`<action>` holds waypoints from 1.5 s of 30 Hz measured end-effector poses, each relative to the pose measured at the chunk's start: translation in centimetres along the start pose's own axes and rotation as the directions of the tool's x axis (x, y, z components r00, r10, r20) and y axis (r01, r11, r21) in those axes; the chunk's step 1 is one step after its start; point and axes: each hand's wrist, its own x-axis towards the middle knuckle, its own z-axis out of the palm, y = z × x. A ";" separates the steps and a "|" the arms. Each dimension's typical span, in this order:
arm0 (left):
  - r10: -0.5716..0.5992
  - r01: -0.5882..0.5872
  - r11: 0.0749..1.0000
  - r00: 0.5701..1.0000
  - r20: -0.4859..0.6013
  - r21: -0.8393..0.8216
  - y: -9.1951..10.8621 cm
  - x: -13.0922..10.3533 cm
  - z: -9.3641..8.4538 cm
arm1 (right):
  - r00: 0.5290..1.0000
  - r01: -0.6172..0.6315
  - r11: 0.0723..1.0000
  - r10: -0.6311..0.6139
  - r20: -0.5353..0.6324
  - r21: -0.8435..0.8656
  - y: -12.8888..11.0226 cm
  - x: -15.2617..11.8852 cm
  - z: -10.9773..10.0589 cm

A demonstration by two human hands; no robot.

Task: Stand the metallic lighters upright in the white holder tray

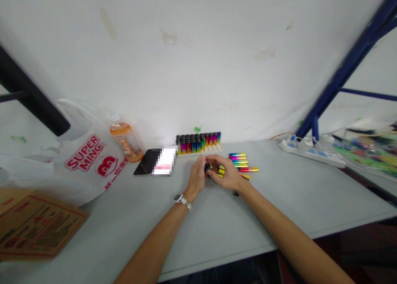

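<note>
My left hand (pixel 197 174) and my right hand (pixel 226 173) meet over the middle of the grey table (pixel 217 226). Together they grip a rainbow-coloured lighter (pixel 214 170) with a dark top, held between the fingertips. A wristwatch (pixel 182 201) sits on my left wrist. Just right of my hands lie several loose rainbow lighter bodies (pixel 243 162) on the table. Behind my hands, against the wall, a pale tray (pixel 214 148) holds a row of several upright lighters (pixel 198 143) with black caps.
A phone (pixel 155 162) lies left of the tray. An orange drink bottle (pixel 125 142) leans beside a white plastic bag (pixel 83 160). A cardboard box (pixel 34 226) sits at front left. A power strip (pixel 310 151) and a blue rack post (pixel 341 73) stand at right.
</note>
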 end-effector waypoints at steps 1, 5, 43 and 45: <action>0.003 -0.003 1.000 1.000 0.008 -0.009 0.0 0.0 0.0 | 1.000 -0.007 1.000 0.007 0.010 0.003 -0.2 0.0 0.0; 0.013 -0.012 0.999 0.999 0.032 -0.049 0.2 0.1 0.0 | 0.996 -0.086 0.996 0.086 0.014 0.032 -0.5 0.1 0.2; -0.065 0.071 0.997 0.988 -0.142 0.037 -2.0 0.6 0.9 | 0.889 -0.424 0.635 0.430 -0.161 -0.646 9.7 9.6 -7.4; -0.057 0.063 0.997 0.989 -0.138 0.041 -1.9 0.6 0.9 | 0.884 -0.440 0.623 0.426 -0.191 -0.647 9.5 9.3 -7.1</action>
